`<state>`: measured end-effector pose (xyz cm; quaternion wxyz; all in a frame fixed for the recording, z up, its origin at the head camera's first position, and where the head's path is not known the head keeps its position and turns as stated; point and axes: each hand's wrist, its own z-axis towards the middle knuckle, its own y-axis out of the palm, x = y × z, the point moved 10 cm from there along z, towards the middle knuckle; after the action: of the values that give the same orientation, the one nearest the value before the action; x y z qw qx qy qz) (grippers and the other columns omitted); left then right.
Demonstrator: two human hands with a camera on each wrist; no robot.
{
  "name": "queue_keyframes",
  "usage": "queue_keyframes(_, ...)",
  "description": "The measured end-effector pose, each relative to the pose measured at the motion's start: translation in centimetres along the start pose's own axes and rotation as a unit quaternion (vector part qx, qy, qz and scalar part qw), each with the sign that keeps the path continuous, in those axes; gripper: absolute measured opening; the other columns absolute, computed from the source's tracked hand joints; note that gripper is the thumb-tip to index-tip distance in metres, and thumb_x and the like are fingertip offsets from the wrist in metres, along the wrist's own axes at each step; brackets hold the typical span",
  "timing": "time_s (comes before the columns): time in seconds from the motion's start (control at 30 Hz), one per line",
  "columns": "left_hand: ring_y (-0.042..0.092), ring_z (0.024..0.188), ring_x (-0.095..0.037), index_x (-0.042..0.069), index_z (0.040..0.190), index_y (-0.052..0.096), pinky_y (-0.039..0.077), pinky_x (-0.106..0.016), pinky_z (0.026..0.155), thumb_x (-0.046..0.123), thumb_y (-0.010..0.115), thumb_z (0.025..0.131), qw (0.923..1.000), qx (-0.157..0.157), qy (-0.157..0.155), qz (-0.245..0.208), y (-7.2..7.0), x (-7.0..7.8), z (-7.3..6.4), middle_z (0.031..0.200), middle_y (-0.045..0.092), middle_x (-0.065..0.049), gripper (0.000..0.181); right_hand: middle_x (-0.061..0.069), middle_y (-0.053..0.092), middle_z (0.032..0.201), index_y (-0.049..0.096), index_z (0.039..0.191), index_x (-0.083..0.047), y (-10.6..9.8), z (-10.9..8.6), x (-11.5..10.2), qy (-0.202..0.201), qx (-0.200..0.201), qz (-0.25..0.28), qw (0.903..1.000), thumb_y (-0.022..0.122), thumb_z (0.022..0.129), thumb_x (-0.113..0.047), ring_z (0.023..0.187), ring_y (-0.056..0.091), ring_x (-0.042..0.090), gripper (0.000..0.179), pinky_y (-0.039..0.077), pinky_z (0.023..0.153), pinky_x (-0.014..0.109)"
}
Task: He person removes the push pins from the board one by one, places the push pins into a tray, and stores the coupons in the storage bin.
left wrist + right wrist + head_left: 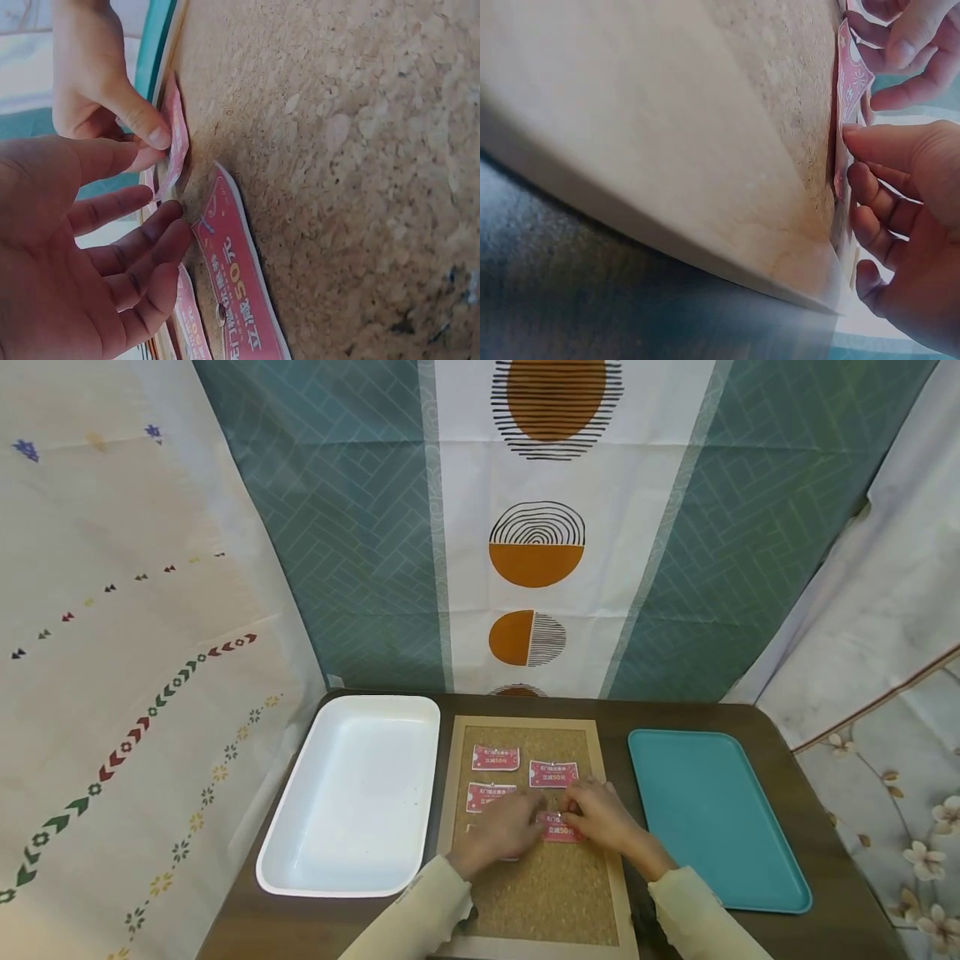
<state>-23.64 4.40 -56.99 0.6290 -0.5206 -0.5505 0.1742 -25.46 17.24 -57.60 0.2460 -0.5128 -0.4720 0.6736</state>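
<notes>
On the cork board (551,902), a pink printed coupon (561,833) lies between my two hands. My right hand (606,817) holds its thumb and forefinger together at the coupon's right side; the right wrist view has the thumb on the paper. At the coupon's left side is my left hand (506,827), its fingers loosely bent and spread, tips close to the paper in the left wrist view. Another pink coupon (238,274), partly raised off the cork, is beside those fingertips. The left hand partly covers the lower-left coupons in the head view.
More pink coupons are on the board: one at upper left (496,758), another at upper right (553,774). A white tray (270,860) stands left of the board, a teal tray (720,827) right of it. All rest on a dark wooden table (840,893).
</notes>
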Motion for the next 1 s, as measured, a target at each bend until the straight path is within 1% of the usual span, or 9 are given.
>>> queue_keyframes(0.17,0.058,0.085,-0.009,0.016,0.123,0.075,0.051,-0.029,0.074,0.032,0.072,0.100,0.9998,0.008,0.015,0.003,0.43,0.13,0.43,0.104,0.070,0.003,0.029,-0.013,0.057,0.079,0.069,0.080,-0.023,0.02,-0.05,-0.03,-0.004,0.001,-0.002,1.0000,0.084,0.088,-0.012,0.085,0.050,0.012,0.020,0.034,0.079,0.042)
queue_keyframes(0.27,0.056,0.081,-0.008,0.015,0.120,0.075,0.049,-0.027,0.070,0.029,0.073,0.099,0.9997,0.014,0.020,-0.003,0.51,0.10,0.57,0.097,0.068,0.005,0.025,-0.014,0.058,0.079,0.070,0.083,-0.023,0.05,0.07,-0.07,-0.006,0.001,0.000,1.0000,0.083,0.089,-0.013,0.086,0.051,0.012,0.018,0.036,0.081,0.043)
queue_keyframes(0.43,0.051,0.072,-0.007,0.014,0.118,0.074,0.044,-0.024,0.061,0.025,0.074,0.099,0.9994,0.010,0.022,-0.023,0.71,0.10,0.55,0.087,0.060,0.008,0.022,-0.015,0.058,0.079,0.070,0.083,-0.023,0.11,0.11,-0.03,-0.001,0.003,0.005,1.0000,0.082,0.089,-0.011,0.086,0.051,0.011,0.018,0.036,0.082,0.044)
queue_keyframes(0.53,0.050,0.069,-0.006,0.013,0.118,0.073,0.042,-0.024,0.058,0.024,0.074,0.099,0.9992,0.010,0.022,-0.030,0.77,0.13,0.53,0.084,0.058,0.009,0.022,-0.015,0.058,0.078,0.069,0.082,-0.023,0.12,0.08,-0.07,0.007,0.005,0.008,0.9999,0.082,0.089,-0.011,0.085,0.051,0.011,0.019,0.036,0.082,0.044)
queue_keyframes(0.7,0.050,0.068,-0.005,0.013,0.118,0.074,0.043,-0.023,0.057,0.021,0.073,0.099,0.9989,0.017,0.027,-0.033,0.73,0.23,0.59,0.084,0.059,0.009,0.020,-0.014,0.058,0.076,0.069,0.078,-0.022,0.25,0.23,-0.14,0.019,0.003,0.003,0.9998,0.082,0.090,-0.012,0.080,0.050,0.010,0.020,0.040,0.085,0.045)
queue_keyframes(0.77,0.050,0.069,-0.005,0.014,0.117,0.074,0.043,-0.023,0.059,0.020,0.074,0.098,0.9988,0.021,0.032,-0.030,0.68,0.32,0.63,0.085,0.059,0.009,0.020,-0.014,0.059,0.075,0.070,0.077,-0.022,0.23,0.31,-0.25,0.017,0.004,0.000,0.9998,0.082,0.090,-0.011,0.077,0.050,0.009,0.020,0.043,0.084,0.044)
queue_keyframes(0.87,0.050,0.069,-0.005,0.013,0.118,0.075,0.042,-0.022,0.059,0.017,0.074,0.098,0.9983,0.023,0.038,-0.038,0.67,0.37,0.66,0.084,0.061,0.008,0.020,-0.013,0.060,0.075,0.072,0.077,-0.020,0.20,0.40,-0.37,0.013,0.004,0.005,0.9999,0.082,0.089,-0.009,0.074,0.049,0.008,0.019,0.046,0.080,0.042)
queue_keyframes(1.0,0.050,0.066,-0.005,0.012,0.118,0.075,0.042,-0.023,0.058,0.015,0.075,0.097,0.9974,0.024,0.040,-0.055,0.67,0.31,0.66,0.083,0.062,0.007,0.021,-0.011,0.062,0.076,0.074,0.078,-0.018,0.32,0.49,-0.32,0.019,-0.003,0.018,0.9996,0.081,0.090,-0.006,0.071,0.050,0.008,0.018,0.048,0.072,0.034)
